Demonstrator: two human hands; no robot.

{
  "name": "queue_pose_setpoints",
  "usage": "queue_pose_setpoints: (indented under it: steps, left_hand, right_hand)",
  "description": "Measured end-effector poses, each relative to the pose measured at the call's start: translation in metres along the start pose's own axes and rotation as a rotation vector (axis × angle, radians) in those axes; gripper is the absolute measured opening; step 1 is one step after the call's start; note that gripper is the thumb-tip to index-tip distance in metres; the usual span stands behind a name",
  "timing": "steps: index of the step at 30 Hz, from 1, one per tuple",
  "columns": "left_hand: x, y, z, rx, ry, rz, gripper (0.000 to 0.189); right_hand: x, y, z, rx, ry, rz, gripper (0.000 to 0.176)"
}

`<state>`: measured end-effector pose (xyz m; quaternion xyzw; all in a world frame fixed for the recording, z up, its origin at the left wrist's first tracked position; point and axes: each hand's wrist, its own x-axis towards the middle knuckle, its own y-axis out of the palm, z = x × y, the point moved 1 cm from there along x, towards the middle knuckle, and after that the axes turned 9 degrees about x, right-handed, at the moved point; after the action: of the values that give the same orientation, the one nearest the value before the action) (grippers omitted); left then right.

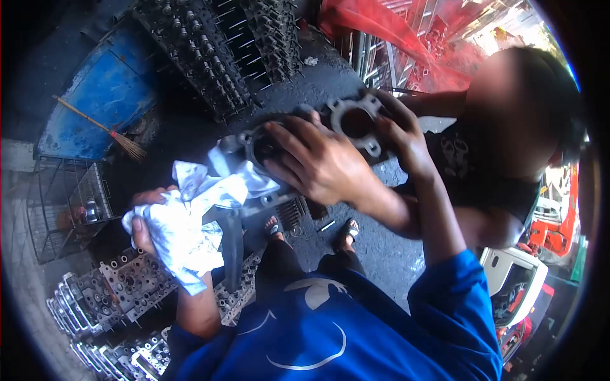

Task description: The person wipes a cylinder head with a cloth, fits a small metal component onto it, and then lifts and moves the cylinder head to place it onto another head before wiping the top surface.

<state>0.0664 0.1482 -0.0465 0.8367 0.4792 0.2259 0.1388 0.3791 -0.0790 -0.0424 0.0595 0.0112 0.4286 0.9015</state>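
My left hand [143, 232] clenches a white cloth [184, 232] at one end of the engine block [335, 118] between me and a co-worker [495, 165], my right hand's [406, 138] fingers seemingly grasp the other end, and this likely wiping step next calls for steady support.

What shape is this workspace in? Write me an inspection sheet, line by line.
Surface: dark floor, with paler patches.
Job's things: metal casting with round bores; smudged white cloth overlapping its left end in view.
Clutter: grey engine parts at lower left; dark engine parts at the top; broom by a blue panel.
Hands: left hand grips the cloth; right hand is at the casting beside an open bore, grip unclear.
Cables: nothing seen.
Surroundings: co-worker in a dark shirt, co-worker's hand over the casting; red sheet behind.
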Motion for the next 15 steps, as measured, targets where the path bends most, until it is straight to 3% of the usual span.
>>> queue_pose_setpoints:
  steps: [3,4,6,8,11,15]
  left_hand:
    - [-0.012,-0.010,0.003,0.119,0.076,0.011,0.037]
    - [-0.012,-0.006,0.008,0.112,0.081,0.013,0.037]
    - [-0.019,0.006,0.016,0.298,0.262,0.097,0.037]
    - [-0.032,0.023,0.029,0.505,0.307,-0.077,0.036]
    - [-0.040,0.062,0.058,0.528,0.386,-0.189,0.035]
    - [-0.025,0.095,0.073,0.470,0.404,-0.179,0.035]
  right_hand:
    - [0.055,-0.005,-0.005,0.002,0.020,0.176,0.047]
    - [0.068,-0.007,-0.001,-0.005,0.131,0.195,0.047]
    - [0.098,-0.017,-0.011,-0.020,0.058,0.245,0.049]
    - [0.121,-0.040,-0.012,-0.028,0.090,0.281,0.049]
    - [0.133,-0.080,-0.017,0.051,0.083,0.327,0.050]
    - [0.115,-0.116,-0.014,0.123,0.108,0.259,0.051]
